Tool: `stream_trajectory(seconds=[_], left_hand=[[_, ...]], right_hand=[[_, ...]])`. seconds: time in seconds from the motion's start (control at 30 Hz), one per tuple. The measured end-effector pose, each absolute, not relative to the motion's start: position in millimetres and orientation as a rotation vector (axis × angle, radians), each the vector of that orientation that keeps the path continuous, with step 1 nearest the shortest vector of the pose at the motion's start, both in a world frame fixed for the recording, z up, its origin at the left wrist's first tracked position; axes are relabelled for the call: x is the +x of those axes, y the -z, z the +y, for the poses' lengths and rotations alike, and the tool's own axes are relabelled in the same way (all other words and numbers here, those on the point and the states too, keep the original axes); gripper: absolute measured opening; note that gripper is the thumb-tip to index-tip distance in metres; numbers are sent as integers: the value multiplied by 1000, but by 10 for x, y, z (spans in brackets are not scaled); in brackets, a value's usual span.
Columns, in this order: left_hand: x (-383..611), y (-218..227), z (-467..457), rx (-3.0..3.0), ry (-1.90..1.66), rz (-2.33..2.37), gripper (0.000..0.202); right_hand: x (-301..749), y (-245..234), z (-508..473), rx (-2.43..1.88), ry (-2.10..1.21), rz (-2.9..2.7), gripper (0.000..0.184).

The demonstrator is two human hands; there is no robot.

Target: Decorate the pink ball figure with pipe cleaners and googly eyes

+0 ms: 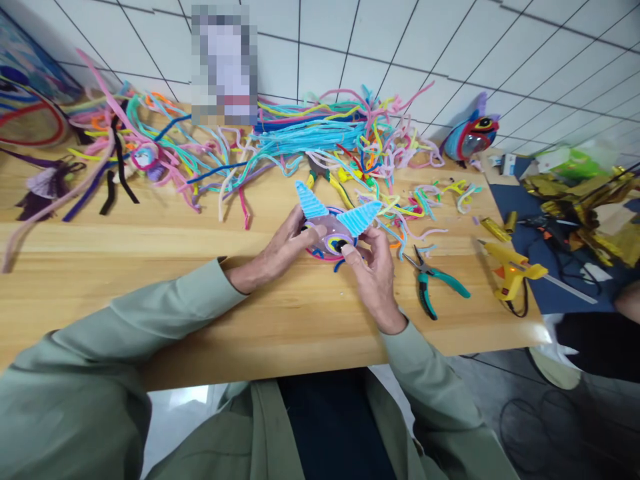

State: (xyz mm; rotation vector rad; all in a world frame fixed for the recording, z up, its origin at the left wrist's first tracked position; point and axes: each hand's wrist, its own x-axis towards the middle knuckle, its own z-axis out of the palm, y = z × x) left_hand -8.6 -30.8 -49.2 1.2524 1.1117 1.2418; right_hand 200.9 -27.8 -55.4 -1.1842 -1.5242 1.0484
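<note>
Holding blue-eared craft [330, 225] | left hand [283, 252], right hand [374, 273] | sides partly hidden

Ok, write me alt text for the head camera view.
A person's left hand and right hand hold a round craft face with striped blue ears at a wooden table. Colorful pipe cleaners lie behind it; teal-handled pliers and a yellow glue gun lie to the right.

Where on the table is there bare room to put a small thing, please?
The wooden table looks bare at left, between the left sleeve and the pipe cleaners, and in front of the blue-eared craft, up to the right sleeve. A smaller gap separates the teal-handled pliers from the yellow glue gun. The back, along the tiled wall, is crowded.
</note>
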Motion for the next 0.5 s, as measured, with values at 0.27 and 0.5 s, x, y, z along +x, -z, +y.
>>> stream_trajectory(seconds=[0.27,0.5], left_hand=[[-34,650,-269,1341,-1298,1284,78],[-33,743,-261,1375,-1392,1268,76]], right_hand=[[2040,598,-204,-1116,-1088,-1490,59],[2088,690,-86,-1003,-1120,-1426,57]])
